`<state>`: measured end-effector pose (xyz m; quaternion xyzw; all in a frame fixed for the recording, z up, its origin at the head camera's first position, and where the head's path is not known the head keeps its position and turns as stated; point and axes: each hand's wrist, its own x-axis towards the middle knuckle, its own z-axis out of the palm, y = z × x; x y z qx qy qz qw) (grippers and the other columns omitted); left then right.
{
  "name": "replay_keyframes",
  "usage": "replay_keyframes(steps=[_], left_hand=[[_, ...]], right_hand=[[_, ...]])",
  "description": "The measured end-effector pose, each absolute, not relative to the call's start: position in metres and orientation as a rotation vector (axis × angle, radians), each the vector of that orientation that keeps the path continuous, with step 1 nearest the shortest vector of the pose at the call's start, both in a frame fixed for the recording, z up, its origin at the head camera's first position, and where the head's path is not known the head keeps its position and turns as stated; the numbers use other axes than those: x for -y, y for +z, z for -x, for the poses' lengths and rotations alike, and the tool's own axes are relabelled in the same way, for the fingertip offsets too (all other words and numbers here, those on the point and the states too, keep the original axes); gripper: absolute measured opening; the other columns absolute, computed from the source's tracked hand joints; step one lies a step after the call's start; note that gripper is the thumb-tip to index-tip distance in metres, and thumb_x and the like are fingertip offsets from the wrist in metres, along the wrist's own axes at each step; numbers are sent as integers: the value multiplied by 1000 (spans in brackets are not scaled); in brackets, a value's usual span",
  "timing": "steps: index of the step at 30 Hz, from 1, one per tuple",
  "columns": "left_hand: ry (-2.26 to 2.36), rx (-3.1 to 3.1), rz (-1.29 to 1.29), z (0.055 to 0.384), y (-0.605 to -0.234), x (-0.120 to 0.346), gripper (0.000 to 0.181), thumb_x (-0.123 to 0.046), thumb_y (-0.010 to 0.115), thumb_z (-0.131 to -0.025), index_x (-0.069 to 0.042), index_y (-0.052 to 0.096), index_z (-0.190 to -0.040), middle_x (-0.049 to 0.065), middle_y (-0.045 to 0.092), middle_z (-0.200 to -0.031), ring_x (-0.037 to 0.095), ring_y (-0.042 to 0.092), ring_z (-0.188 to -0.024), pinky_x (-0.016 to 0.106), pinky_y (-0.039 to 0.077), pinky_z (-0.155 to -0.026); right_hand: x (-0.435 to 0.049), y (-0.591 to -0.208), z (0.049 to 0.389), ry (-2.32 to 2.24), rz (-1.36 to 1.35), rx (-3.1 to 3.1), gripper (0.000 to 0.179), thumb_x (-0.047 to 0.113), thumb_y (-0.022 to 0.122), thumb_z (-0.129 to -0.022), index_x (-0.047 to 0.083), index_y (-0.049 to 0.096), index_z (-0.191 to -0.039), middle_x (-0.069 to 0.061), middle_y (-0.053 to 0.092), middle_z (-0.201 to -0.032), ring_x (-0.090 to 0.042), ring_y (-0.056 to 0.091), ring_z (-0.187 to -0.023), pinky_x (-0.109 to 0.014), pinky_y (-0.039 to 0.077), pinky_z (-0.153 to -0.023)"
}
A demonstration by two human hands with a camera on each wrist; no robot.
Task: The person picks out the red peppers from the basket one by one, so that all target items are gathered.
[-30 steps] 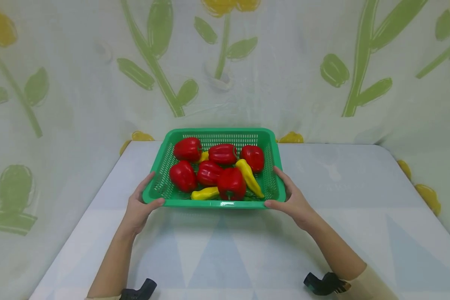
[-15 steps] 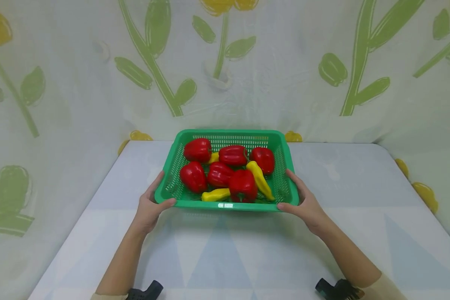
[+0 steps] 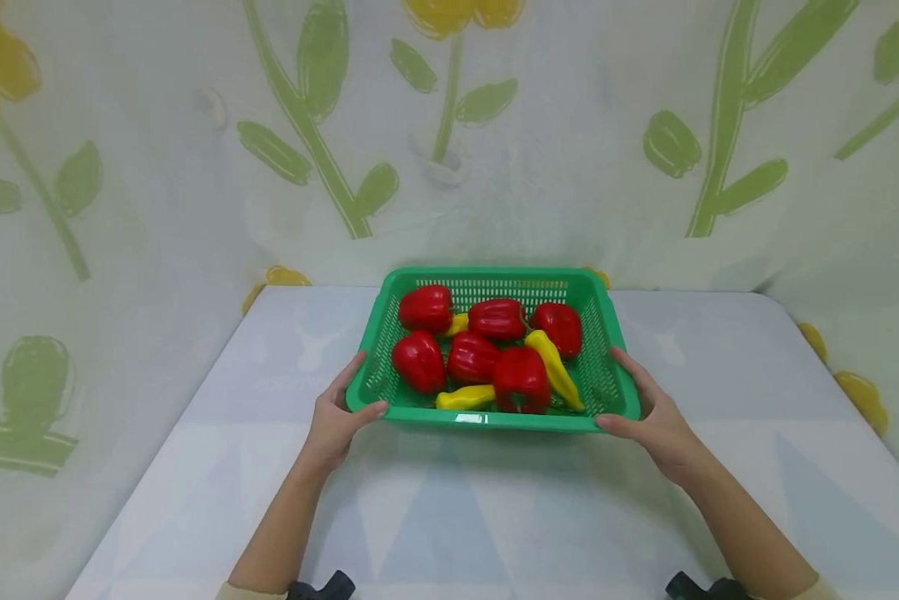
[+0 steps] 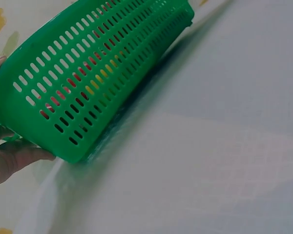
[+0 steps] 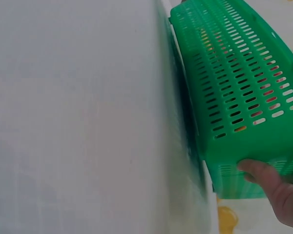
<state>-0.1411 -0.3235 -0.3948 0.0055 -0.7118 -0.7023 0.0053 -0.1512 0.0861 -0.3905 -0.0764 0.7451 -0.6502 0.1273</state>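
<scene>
A green plastic basket point(image 3: 486, 420) with slotted walls is held level between my two hands in the head view. Inside lie several red bell peppers point(image 3: 521, 379) and long yellow peppers point(image 3: 556, 373), with some thin green stems below them. My left hand point(image 3: 335, 429) grips the left near corner, thumb over the rim and fingers along the side. At the right near corner my right hand point(image 3: 662, 429) grips the same way. The left wrist view shows the basket wall point(image 4: 49, 122) close over the table, and the right wrist view shows fingers point(image 5: 263, 175) against its end.
A white table point(image 3: 217, 467) with pale blue triangles spreads under the basket and arms. Behind it and at the sides hangs a light curtain point(image 3: 554, 200) printed with green stems and yellow flowers. Dark wrist cameras point(image 3: 332, 586) sit on both wrists.
Both hands have moved the basket to the right across the table, keeping their grip on its corners. The peppers have travelled along inside it.
</scene>
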Motion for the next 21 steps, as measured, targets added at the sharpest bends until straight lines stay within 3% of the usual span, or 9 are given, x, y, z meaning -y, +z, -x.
replay_keyframes(steps=[3,13,21], left_hand=[[-2234,2198,4,142,-396,324,79,6,64,-83,-11,26,-150,10,27,-153,27,34,-134,17,48,-88],[-2272,2166,-3,146,-404,333,72,3,65,-82,-10,35,-147,12,37,-148,8,54,-115,22,50,-87],[-2296,2166,30,146,-399,335,73,3,68,-81,-9,36,-146,14,40,-146,18,50,-122,23,51,-86]], right_hand=[[-87,-391,149,-1885,218,-2178,88,13,65,-87,34,10,-152,-14,2,-157,-38,17,-132,-18,49,-82],[-87,-392,151,-1866,243,-2213,88,11,65,-87,36,11,-152,-14,3,-157,-35,18,-131,-17,48,-83],[-87,-395,151,-1852,259,-2222,88,9,64,-87,37,10,-151,-16,0,-157,-29,21,-128,-18,49,-84]])
